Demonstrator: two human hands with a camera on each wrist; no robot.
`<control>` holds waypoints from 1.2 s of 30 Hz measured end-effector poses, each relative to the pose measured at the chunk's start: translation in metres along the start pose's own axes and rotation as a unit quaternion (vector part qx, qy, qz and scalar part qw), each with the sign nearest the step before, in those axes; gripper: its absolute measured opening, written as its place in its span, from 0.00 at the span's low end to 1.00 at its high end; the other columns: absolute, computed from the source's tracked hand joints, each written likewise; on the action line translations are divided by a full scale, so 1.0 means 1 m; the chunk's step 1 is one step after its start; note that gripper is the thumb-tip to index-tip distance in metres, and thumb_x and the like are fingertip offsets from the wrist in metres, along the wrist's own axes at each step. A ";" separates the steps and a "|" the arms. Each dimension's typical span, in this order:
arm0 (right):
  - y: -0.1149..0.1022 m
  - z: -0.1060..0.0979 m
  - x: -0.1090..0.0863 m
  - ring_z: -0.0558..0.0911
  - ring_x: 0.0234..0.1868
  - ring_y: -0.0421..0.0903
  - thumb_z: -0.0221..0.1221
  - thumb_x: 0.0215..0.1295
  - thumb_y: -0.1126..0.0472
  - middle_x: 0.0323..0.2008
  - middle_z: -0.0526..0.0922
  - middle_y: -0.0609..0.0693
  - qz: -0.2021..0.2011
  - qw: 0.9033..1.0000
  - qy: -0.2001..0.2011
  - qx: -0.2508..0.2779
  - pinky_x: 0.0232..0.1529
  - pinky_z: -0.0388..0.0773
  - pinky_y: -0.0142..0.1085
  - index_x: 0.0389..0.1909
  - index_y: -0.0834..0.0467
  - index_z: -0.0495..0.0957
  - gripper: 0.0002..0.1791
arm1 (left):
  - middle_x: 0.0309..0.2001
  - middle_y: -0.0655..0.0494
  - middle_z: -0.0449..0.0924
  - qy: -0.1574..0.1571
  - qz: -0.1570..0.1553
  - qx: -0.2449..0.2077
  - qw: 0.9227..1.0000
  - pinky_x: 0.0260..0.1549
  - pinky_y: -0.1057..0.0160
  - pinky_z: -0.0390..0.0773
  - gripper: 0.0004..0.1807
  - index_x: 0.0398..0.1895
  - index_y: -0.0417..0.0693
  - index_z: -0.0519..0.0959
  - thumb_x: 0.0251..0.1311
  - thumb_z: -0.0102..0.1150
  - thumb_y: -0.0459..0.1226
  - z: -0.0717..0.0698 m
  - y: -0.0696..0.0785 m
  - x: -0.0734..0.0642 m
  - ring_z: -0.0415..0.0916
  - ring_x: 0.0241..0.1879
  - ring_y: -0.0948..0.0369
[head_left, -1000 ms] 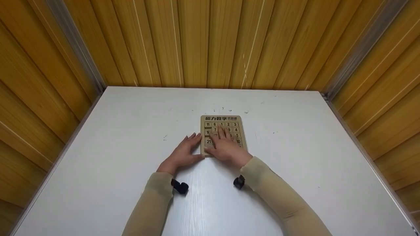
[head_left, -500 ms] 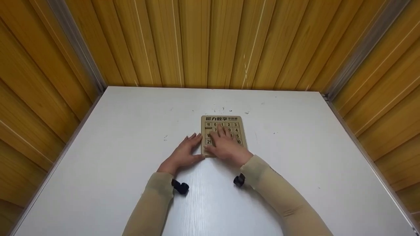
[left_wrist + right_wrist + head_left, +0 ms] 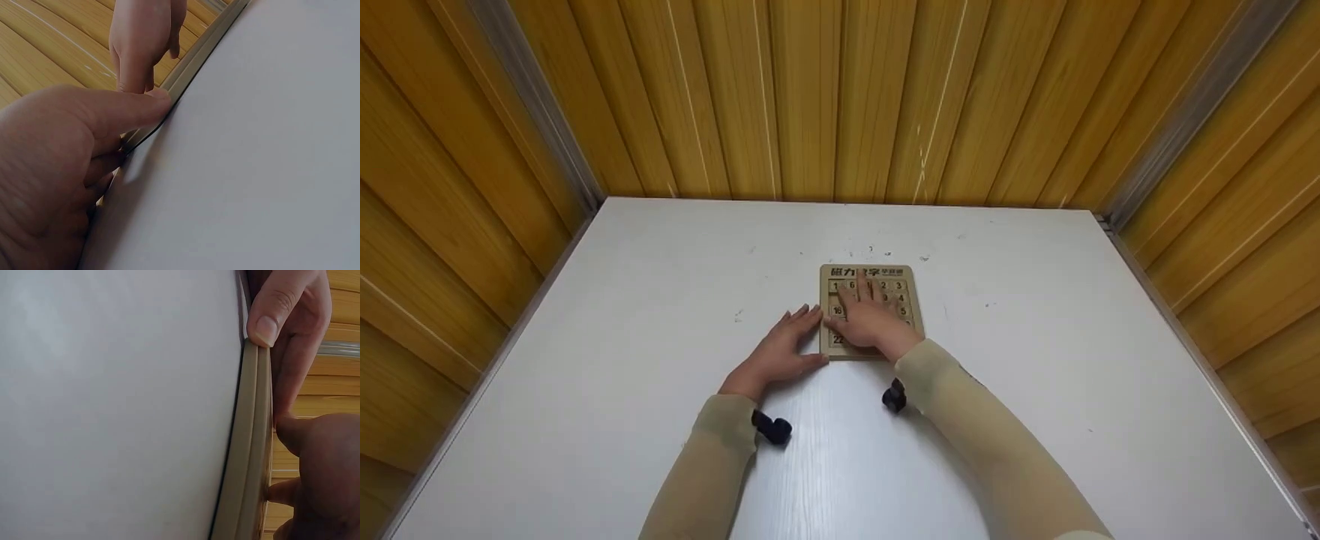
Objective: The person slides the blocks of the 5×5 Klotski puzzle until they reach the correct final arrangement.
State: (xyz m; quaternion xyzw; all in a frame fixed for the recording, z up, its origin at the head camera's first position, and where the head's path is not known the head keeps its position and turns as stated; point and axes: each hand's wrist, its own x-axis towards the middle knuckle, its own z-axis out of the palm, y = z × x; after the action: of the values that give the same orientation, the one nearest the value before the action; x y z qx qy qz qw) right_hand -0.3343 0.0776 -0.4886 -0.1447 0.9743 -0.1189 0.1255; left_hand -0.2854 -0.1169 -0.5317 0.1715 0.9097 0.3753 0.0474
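A beige number sliding puzzle (image 3: 847,355) lies on the white table, with numbered square tiles in a frame and dark characters along its far edge. My left hand (image 3: 784,346) steadies its near left corner: the thumb lies on the near edge, the fingers along the left side. Over the tiles my right hand (image 3: 874,319) is spread, its straight fingertips on or just above the upper rows, hiding many tiles. A gap shows below the upper left tile, above the tile marked 16 (image 3: 837,310). The right wrist view shows the puzzle's layered side (image 3: 247,439) and the left thumb at its corner.
The white table (image 3: 660,285) reaches around the puzzle on all sides, with small dark marks beyond its far edge. Yellow wood-look panels (image 3: 802,97) stand behind and at both sides, joined by grey metal posts. Each wrist wears a small black camera (image 3: 772,427).
Tile 16 slid toward the near side between the first two frames. The right hand then moved farther forward and slightly left, its fingers now reaching the top row and heading. The left hand stayed still.
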 end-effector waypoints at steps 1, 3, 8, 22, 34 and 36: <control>-0.001 0.000 -0.001 0.35 0.84 0.64 0.45 0.74 0.29 0.84 0.29 0.58 -0.001 1.000 0.001 -0.003 0.79 0.37 0.72 0.84 0.47 0.45 0.47 | 0.81 0.46 0.56 0.001 -0.002 -0.002 1.000 0.83 0.42 0.47 0.45 0.80 0.48 0.61 0.62 0.69 0.45 0.000 0.000 0.000 0.45 0.83 0.43; -0.002 0.000 -0.004 0.35 0.84 0.64 0.46 0.74 0.29 0.84 0.29 0.58 -0.005 1.000 0.004 -0.007 0.79 0.36 0.71 0.84 0.49 0.45 0.47 | 0.81 0.47 0.57 0.003 -0.006 -0.005 1.000 0.83 0.43 0.48 0.45 0.80 0.49 0.61 0.62 0.69 0.45 0.000 0.001 0.000 0.46 0.83 0.43; -0.004 0.003 -0.013 0.33 0.84 0.64 0.46 0.74 0.30 0.84 0.30 0.59 -0.015 1.000 -0.001 -0.015 0.80 0.33 0.69 0.84 0.50 0.45 0.47 | 0.82 0.49 0.55 -0.001 -0.016 0.010 1.000 0.83 0.44 0.48 0.45 0.81 0.51 0.59 0.62 0.68 0.46 0.001 0.000 0.001 0.46 0.83 0.46; 0.006 -0.002 -0.012 0.37 0.84 0.66 0.47 0.75 0.31 0.84 0.31 0.62 0.002 0.999 0.021 0.027 0.80 0.37 0.70 0.84 0.53 0.45 0.48 | 0.82 0.48 0.54 0.001 -0.010 0.004 1.000 0.83 0.43 0.47 0.46 0.81 0.52 0.59 0.62 0.69 0.47 0.002 -0.001 0.000 0.44 0.83 0.43; 0.003 0.000 0.000 0.32 0.84 0.64 0.45 0.75 0.31 0.83 0.27 0.60 0.036 0.999 0.018 0.031 0.80 0.34 0.69 0.83 0.53 0.48 0.46 | 0.82 0.49 0.54 -0.003 -0.011 0.003 1.000 0.83 0.43 0.48 0.46 0.81 0.52 0.59 0.61 0.69 0.47 0.001 -0.001 0.001 0.44 0.83 0.43; 0.000 0.001 0.001 0.33 0.84 0.64 0.45 0.75 0.30 0.84 0.28 0.61 0.035 0.999 0.017 0.023 0.80 0.34 0.69 0.84 0.52 0.47 0.46 | 0.82 0.48 0.54 -0.002 -0.008 0.003 1.000 0.82 0.42 0.48 0.46 0.81 0.52 0.59 0.61 0.69 0.47 0.001 -0.001 0.000 0.44 0.83 0.42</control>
State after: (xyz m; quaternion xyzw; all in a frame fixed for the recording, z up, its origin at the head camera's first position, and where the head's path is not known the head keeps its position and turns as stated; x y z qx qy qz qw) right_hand -0.3350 0.0773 -0.4900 -0.1054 0.9777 -0.1396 0.1160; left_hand -0.2856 -0.1166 -0.5326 0.1655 0.9121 0.3715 0.0518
